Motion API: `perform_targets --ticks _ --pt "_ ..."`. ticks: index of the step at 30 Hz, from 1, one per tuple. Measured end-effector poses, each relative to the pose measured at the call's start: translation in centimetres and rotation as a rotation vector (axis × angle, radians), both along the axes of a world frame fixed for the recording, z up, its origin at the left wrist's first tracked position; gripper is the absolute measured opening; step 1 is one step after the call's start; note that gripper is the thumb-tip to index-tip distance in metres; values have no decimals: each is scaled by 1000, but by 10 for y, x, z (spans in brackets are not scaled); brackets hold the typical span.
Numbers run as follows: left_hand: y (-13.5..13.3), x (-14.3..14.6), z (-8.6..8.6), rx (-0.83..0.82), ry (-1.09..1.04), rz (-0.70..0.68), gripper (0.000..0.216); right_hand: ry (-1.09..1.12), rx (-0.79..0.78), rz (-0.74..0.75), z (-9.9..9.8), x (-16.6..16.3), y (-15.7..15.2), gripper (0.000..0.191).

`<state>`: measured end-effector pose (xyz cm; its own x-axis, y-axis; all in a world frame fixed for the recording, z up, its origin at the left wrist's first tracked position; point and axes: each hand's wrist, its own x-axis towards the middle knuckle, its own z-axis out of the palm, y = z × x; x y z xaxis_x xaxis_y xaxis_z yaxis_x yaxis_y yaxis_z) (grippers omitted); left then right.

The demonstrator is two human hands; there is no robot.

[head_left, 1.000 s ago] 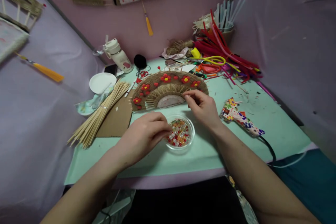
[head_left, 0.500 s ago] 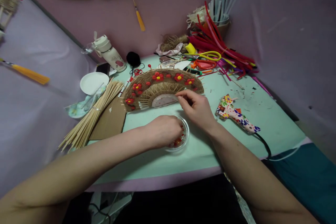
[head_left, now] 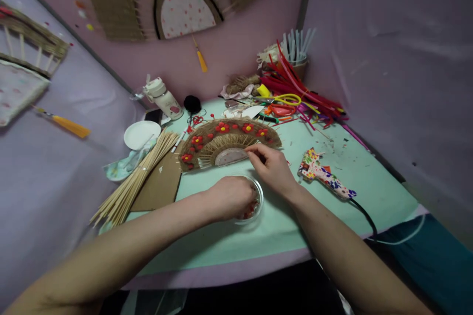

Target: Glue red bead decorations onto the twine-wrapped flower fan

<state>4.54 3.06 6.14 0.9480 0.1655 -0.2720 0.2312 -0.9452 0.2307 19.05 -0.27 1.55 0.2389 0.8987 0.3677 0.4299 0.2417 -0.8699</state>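
A half-round woven fan [head_left: 235, 141] of twine on thin sticks stands on the table, with red flowers with yellow centres along its outer band and a pale fabric half-circle at its base. My right hand [head_left: 270, 166] pinches with thumb and forefinger at the right edge of that half-circle. In front of the fan sits a clear round tub [head_left: 260, 202] holding small red beads or pieces. My left hand [head_left: 232, 198] reaches down into the tub with curled fingers; the fingertips are hidden, so what they hold does not show.
A floral glue gun [head_left: 327, 174] with a black cord lies right. At left are a bundle of sticks [head_left: 138, 177], cardboard [head_left: 157, 189] and a white plate [head_left: 142, 135]. Behind stand a bottle [head_left: 162, 98], black yarn [head_left: 192, 104], yellow-handled scissors [head_left: 288, 99] and red pipe cleaners [head_left: 295, 78].
The head view has tilted up, so everything sits lower and more of the wall hanging shows. Both hands keep nearly the same places at the tub and the fan.
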Motion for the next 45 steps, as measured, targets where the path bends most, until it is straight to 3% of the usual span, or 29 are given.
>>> perform_targets --ticks 3,6,9,13,17,21,25,30,34,40,45 --pt "2 -11 22 -193 -109 117 8 23 18 -7 6 1 0 22" --pt "1 -32 36 -511 -304 378 6 26 -2 -24 15 6 -12 26" --pt "0 -56 31 -841 -555 689 8 -44 -16 -113 20 21 -38 29" --pt "5 -70 8 -1181 -953 901 21 -177 -122 -302 17 54 -81 32" --pt "13 -70 -12 -1424 -1080 1001 24 -454 -280 -450 8 83 -109 35" --pt "19 -72 -23 -1593 -1205 1029 27 -672 -433 -468 -5 91 -112 39" --pt "17 -77 -27 -1657 -1266 1041 30 -734 -616 -444 -18 88 -101 45" --pt "15 -78 -27 -1705 -1300 1048 31 -741 -657 -422 -27 91 -93 44" --pt "14 -78 -29 -1735 -1287 1033 30 -508 -470 -434 -8 83 -104 41" --pt "11 -78 -29 -1728 -1272 976 30 354 -258 -292 35 28 -127 32" --pt "11 -78 -29 -1716 -1279 956 29 629 -287 -35 34 -26 -125 42"
